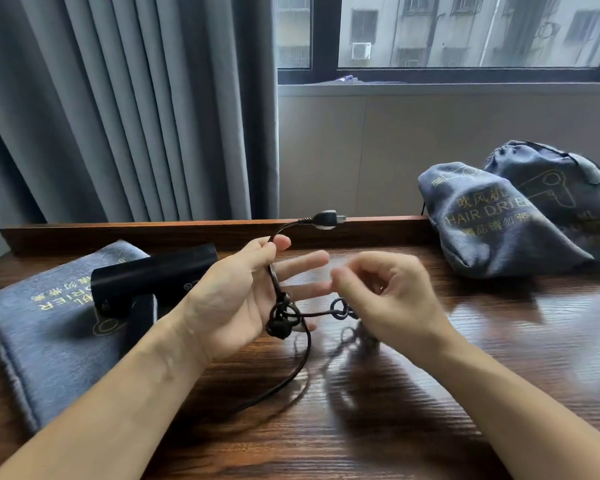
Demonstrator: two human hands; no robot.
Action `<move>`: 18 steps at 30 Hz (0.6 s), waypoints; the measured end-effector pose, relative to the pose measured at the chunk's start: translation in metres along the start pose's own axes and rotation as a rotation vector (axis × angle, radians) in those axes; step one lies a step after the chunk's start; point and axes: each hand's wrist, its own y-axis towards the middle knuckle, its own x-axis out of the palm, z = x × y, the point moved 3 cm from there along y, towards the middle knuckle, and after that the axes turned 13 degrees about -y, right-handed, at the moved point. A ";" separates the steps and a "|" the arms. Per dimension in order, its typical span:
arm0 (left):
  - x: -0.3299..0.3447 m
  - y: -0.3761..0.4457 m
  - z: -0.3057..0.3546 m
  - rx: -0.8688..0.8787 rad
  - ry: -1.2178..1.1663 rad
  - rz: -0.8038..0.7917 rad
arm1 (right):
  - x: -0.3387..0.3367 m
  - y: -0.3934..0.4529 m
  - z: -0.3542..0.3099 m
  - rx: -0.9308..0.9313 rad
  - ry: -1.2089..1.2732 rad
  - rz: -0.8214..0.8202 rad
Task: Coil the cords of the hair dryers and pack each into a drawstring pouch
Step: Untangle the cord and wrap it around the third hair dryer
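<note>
Thumb and forefinger of the left hand [236,292] pinching the thin black rubber power cord [303,355] just below its grey two-pin plug [326,219], other fingers spread flat and open, plug poking up past the fingertips. Kinked, knotted bunch of cord sitting low in that palm. Right hand [385,296] curled loosely, fingertips drawn toward the thumb (blurred, so can't tell if anything is actually pinched), a small loop of cord hanging just under it.

Rest of the cord drooping down to the dark wood-grain desk [430,410] and trailing left toward the matte black folding hair dryer [153,278], which lies on a flat grey fabric drawstring pouch with gold lettering [49,327]. Two stuffed grey pouches [492,220] well apart at the far right, looking packed.

Biggest risk, probably: pulling on that tangle and cinching it into a proper knot. Could also lose the pinch and drop the plug, or tug the slack and drag the dryer off its pouch.
</note>
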 end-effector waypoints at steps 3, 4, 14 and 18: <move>0.000 0.000 -0.001 -0.013 -0.070 -0.058 | 0.016 -0.008 -0.010 -0.097 0.044 -0.212; 0.001 0.000 -0.002 -0.017 -0.073 -0.081 | 0.019 -0.010 -0.010 -0.114 0.023 -0.226; 0.007 -0.005 -0.002 0.106 0.014 -0.188 | 0.018 -0.005 -0.009 -0.017 0.223 -0.274; -0.002 -0.001 0.001 0.191 0.392 -0.162 | 0.013 -0.002 -0.004 0.048 0.295 -0.264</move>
